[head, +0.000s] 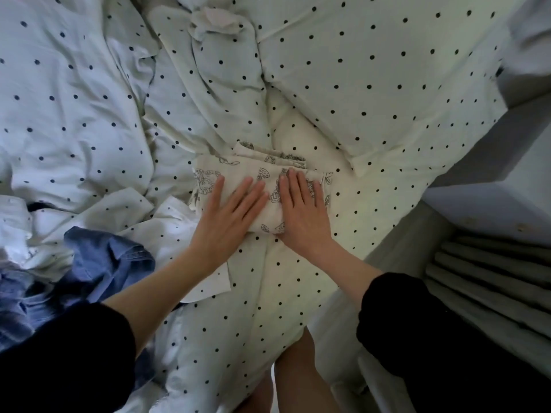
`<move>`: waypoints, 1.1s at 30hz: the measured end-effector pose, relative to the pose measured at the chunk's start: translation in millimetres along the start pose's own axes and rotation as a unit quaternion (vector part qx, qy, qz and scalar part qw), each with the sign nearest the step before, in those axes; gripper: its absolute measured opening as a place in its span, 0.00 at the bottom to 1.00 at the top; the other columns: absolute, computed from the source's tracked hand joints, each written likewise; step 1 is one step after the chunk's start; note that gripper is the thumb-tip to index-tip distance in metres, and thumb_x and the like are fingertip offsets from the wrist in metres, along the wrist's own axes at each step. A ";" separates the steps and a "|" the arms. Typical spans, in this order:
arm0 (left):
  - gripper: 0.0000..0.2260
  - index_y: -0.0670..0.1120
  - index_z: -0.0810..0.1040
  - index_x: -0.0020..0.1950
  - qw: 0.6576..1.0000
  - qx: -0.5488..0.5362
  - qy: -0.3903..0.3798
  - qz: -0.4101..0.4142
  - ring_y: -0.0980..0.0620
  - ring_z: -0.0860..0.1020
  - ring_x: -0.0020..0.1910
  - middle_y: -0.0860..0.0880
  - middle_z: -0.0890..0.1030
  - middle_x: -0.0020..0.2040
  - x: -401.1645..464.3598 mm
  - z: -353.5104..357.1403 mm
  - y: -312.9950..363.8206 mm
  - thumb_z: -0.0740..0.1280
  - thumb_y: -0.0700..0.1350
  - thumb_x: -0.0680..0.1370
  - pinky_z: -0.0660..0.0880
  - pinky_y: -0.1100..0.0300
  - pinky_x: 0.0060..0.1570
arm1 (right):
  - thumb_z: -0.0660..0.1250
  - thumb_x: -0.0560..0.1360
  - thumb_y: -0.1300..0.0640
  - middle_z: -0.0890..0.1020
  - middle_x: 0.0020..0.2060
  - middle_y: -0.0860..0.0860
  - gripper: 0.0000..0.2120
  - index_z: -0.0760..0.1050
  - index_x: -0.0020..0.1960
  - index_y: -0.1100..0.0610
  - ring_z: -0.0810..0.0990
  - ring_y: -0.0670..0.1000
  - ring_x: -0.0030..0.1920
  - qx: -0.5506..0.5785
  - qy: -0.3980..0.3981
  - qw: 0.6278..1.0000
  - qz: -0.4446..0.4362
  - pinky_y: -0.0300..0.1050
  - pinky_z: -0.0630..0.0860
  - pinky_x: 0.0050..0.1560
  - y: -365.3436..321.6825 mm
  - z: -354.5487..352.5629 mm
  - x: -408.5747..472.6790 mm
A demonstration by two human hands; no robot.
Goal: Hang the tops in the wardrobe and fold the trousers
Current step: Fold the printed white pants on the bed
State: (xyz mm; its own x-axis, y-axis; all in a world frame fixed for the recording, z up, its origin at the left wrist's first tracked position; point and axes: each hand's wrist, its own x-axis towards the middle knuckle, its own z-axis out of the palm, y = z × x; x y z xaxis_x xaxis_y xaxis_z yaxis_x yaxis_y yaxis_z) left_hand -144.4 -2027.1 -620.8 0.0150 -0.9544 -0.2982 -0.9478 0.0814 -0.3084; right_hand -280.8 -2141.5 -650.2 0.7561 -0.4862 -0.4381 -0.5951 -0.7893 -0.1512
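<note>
Left hand (229,216) and right hand (301,210) are pressing flat, fingers straight and spread, side by side on the folded printed trousers (262,177), which are lying on the dotted duvet (372,84); a blue shirt (107,260) is lying left of the trousers

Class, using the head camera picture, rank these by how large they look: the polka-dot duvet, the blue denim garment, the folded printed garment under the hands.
1. Polka-dot duvet, filling most of the view.
2. Blue denim garment, though partly cut off at the edge.
3. Folded printed garment, partly covered by both hands.
</note>
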 end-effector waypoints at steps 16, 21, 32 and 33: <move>0.19 0.40 0.71 0.69 0.981 -0.055 0.135 -0.131 0.40 0.69 0.68 0.39 0.70 0.69 26.4 18.5 13.1 0.49 0.39 0.82 0.69 0.38 0.61 | 0.73 0.67 0.51 0.61 0.73 0.61 0.43 0.56 0.76 0.59 0.57 0.61 0.74 -0.023 0.078 0.997 -0.018 0.62 0.52 0.73 7.8 12.2 3.5; 0.18 0.43 0.77 0.64 0.982 -0.048 0.134 -0.120 0.39 0.74 0.63 0.39 0.75 0.64 33.4 12.3 9.7 0.52 0.38 0.80 0.74 0.38 0.55 | 0.58 0.76 0.62 0.55 0.75 0.60 0.31 0.51 0.77 0.58 0.54 0.60 0.75 -0.035 0.032 0.999 -0.024 0.63 0.47 0.73 8.0 4.5 14.5; 0.29 0.41 0.63 0.73 0.944 -0.185 0.046 -0.267 0.35 0.63 0.70 0.37 0.64 0.72 -58.3 -92.1 8.8 0.58 0.29 0.72 0.63 0.34 0.65 | 0.41 0.78 0.59 0.64 0.73 0.58 0.26 0.59 0.75 0.55 0.62 0.60 0.73 -0.095 0.090 0.989 -0.066 0.61 0.57 0.72 -41.7 -101.0 -68.4; 0.30 0.41 0.63 0.74 0.936 -0.198 0.048 -0.287 0.35 0.62 0.71 0.37 0.63 0.73 -72.0 -98.3 9.1 0.57 0.28 0.71 0.62 0.35 0.66 | 0.39 0.77 0.58 0.67 0.71 0.57 0.28 0.62 0.74 0.54 0.64 0.60 0.72 -0.087 0.102 0.989 -0.070 0.61 0.59 0.71 -52.6 -111.7 -75.9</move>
State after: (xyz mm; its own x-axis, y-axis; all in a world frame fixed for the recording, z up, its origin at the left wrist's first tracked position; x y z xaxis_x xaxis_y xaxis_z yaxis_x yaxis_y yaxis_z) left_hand -185.5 -1985.8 -513.3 0.5469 -0.8315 -0.0980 -0.8367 -0.5469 -0.0292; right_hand -276.4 -2105.0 -510.0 0.8771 -0.4194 -0.2341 -0.4386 -0.8980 -0.0346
